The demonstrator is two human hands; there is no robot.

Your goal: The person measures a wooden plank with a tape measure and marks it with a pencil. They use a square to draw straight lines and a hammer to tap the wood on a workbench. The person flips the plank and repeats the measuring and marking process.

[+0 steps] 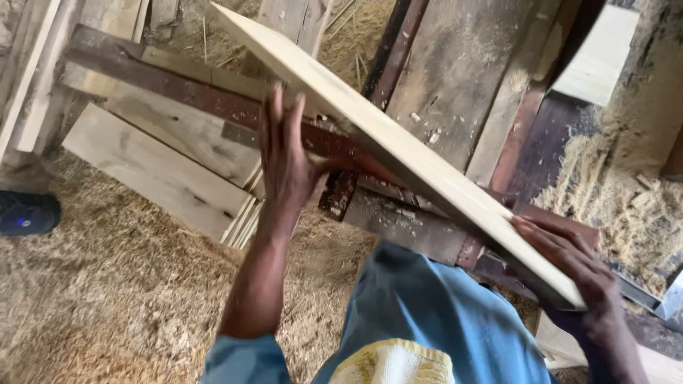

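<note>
Gripping one pale plank [398, 146], two hands

The plank [398, 146] you gripped was pale cream with faint straight grain. Beneath it, one beam [213, 99] showed dark reddish brown, and the stacked boards [163, 171] ran grey-tan with darker streaks. Your sleeve [235, 359] and garment [434, 313] were light blue, over a yellow-and-white patterned cloth [395, 363]. Golden-tan sawdust [99, 284] covered the floor, and a dark blue shoe [27, 212] sat at its edge.
</note>
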